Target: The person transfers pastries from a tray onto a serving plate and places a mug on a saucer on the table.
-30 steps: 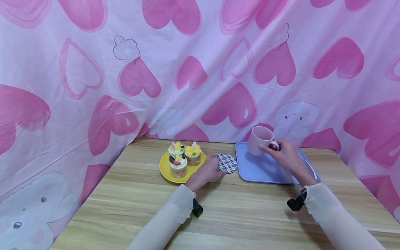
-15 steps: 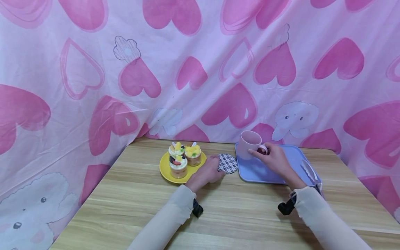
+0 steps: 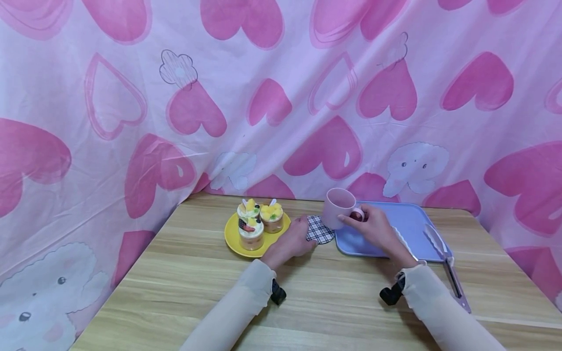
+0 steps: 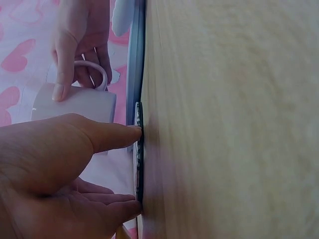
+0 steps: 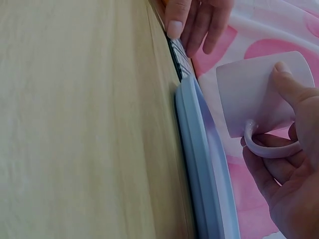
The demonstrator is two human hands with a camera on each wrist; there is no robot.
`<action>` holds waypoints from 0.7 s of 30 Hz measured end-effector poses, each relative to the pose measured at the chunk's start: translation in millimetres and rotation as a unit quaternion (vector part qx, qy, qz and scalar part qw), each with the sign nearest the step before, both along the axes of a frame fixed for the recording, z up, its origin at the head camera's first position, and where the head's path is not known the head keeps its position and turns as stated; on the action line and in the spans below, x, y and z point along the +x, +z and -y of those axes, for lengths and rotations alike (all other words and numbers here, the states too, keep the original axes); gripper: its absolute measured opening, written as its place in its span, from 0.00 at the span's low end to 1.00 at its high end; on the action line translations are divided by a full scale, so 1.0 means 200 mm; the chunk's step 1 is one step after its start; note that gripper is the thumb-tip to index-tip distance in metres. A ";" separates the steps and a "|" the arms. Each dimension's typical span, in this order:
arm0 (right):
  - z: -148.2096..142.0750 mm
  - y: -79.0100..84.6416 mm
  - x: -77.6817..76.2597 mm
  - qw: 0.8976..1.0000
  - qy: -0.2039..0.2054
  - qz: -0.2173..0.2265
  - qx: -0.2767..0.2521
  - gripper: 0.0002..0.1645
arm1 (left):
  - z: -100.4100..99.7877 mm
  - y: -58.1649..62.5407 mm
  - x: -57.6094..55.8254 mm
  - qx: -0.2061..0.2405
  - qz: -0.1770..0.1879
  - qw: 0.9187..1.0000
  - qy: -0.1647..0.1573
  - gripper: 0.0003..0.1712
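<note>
My right hand (image 3: 373, 228) holds a pale pink mug (image 3: 334, 212) by its handle, thumb laid along the wall. The mug is upright above the table and overlaps the right part of a round checked coaster (image 3: 318, 230) in the head view. A gap between mug and coaster shows in the right wrist view, where the mug (image 5: 256, 92) is off the surface. My left hand (image 3: 290, 241) holds the coaster at its left side. In the left wrist view its thumb and a fingertip touch the thin coaster (image 4: 139, 169), which lies flat on the wooden table.
Left of the coaster, a yellow plate (image 3: 232, 239) bears several dessert cups (image 3: 251, 239) topped with fruit. A blue tray (image 3: 406, 214) lies to the right, its left edge close to the coaster. Tongs (image 3: 454, 280) rest over its right front corner. A heart-patterned cloth (image 3: 263, 146) hangs behind.
My right hand has carried the mug left and lower, from above the tray to the coaster's right side. The tongs have come into fuller view. My left hand has stayed at the coaster.
</note>
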State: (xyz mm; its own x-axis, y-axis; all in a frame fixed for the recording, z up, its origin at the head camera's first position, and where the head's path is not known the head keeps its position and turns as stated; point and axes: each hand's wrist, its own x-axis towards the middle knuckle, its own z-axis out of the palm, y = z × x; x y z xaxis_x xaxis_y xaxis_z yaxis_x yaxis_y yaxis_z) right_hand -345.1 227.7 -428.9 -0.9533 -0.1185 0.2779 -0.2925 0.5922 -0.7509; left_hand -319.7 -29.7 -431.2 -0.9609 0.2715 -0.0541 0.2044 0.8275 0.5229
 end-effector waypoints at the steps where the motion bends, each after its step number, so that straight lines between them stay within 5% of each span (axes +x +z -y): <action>1: 0.01 0.00 0.00 1.000 0.003 0.001 -0.002 0.30 | 0.00 0.00 0.00 0.002 -0.002 1.000 -0.001 0.49; 21: 0.09 -0.04 -0.03 0.996 0.066 0.051 -0.018 0.32 | 0.01 0.00 0.00 0.031 0.009 0.999 0.002 0.54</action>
State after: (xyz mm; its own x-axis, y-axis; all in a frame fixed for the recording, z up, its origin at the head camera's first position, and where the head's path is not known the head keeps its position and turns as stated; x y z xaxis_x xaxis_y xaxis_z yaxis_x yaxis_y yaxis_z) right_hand -351.6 209.2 -436.9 -0.9538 -0.2360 0.1858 -0.2862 0.5261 -0.8009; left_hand -319.2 -30.9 -432.0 -0.9610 0.2711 -0.0551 0.1912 0.7947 0.5761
